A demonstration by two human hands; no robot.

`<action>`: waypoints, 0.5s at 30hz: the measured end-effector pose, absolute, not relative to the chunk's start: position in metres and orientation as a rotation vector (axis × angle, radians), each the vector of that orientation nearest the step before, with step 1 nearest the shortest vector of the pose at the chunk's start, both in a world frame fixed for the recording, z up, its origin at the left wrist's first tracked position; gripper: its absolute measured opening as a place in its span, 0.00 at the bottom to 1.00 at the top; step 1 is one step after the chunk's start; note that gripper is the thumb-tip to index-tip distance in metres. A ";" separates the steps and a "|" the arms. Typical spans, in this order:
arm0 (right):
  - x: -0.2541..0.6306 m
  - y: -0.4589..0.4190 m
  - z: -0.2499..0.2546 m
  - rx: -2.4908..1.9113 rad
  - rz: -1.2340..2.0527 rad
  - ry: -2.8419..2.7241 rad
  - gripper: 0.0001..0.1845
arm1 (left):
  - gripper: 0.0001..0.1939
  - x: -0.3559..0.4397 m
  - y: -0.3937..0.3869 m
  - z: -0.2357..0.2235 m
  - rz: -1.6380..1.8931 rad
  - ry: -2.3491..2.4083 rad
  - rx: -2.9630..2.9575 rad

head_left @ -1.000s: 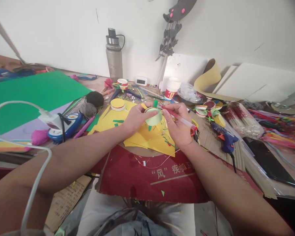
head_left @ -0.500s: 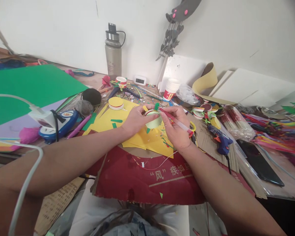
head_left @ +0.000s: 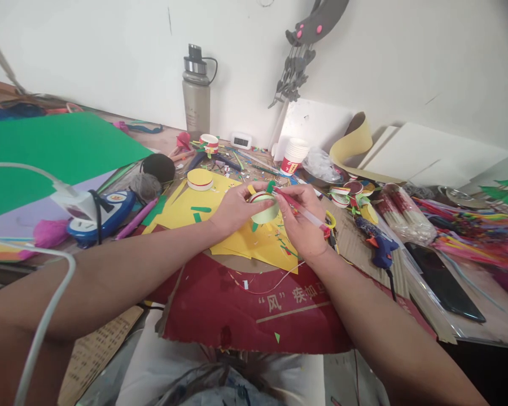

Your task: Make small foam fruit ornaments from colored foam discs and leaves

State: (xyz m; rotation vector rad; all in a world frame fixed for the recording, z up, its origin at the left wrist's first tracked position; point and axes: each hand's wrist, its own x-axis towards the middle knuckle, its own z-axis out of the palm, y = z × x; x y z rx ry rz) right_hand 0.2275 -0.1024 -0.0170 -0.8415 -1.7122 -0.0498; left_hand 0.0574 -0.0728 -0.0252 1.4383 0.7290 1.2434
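Observation:
Over the yellow paper sheets, my left hand (head_left: 233, 210) is closed around a small round paper-cup piece (head_left: 266, 212) with a pale green side. Yellow and green paper strips stick out from it, and a green tab (head_left: 271, 186) stands up at its top. My right hand (head_left: 301, 217) is closed on a slim red tool with a translucent shaft (head_left: 307, 213); its exact kind is unclear. The right fingertips meet the cup piece beside the green tab, and the tool's front end is hidden there. A yellow loop handle (head_left: 331, 219) shows just behind my right hand.
Yellow paper (head_left: 186, 217) with green scraps lies on red cardboard (head_left: 254, 316). A yellow-topped cup piece (head_left: 200, 179) is left of my hands. Stacked paper cups (head_left: 294, 157) and a bottle (head_left: 196, 96) stand behind. A blue glue gun (head_left: 381, 248) and phone (head_left: 444, 282) lie right.
The view has shifted slightly. Both hands stay together at the cup piece, which is tilted a little differently, with less of its inside showing.

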 end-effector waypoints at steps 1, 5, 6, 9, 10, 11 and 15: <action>0.228 -0.102 -0.017 -0.845 -0.054 -1.715 0.03 | 0.22 0.057 -0.073 -0.025 1.245 0.729 1.442; 0.227 -0.102 -0.017 -0.890 -0.060 -1.724 0.04 | 0.23 0.058 -0.072 -0.026 1.260 0.728 1.440; 0.227 -0.102 -0.017 -0.897 -0.059 -1.724 0.04 | 0.23 0.058 -0.072 -0.026 1.257 0.727 1.436; 0.227 -0.102 -0.017 -0.879 -0.055 -1.721 0.03 | 0.23 0.058 -0.072 -0.026 1.249 0.729 1.429; 0.227 -0.102 -0.017 -0.869 -0.052 -1.719 0.03 | 0.23 0.058 -0.073 -0.026 1.248 0.729 1.430; 0.227 -0.102 -0.017 -0.862 -0.050 -1.717 0.03 | 0.23 0.058 -0.073 -0.026 1.250 0.729 1.430; 0.228 -0.102 -0.018 -0.894 -0.038 -1.718 0.04 | 0.22 0.059 -0.072 -0.026 1.258 0.713 1.428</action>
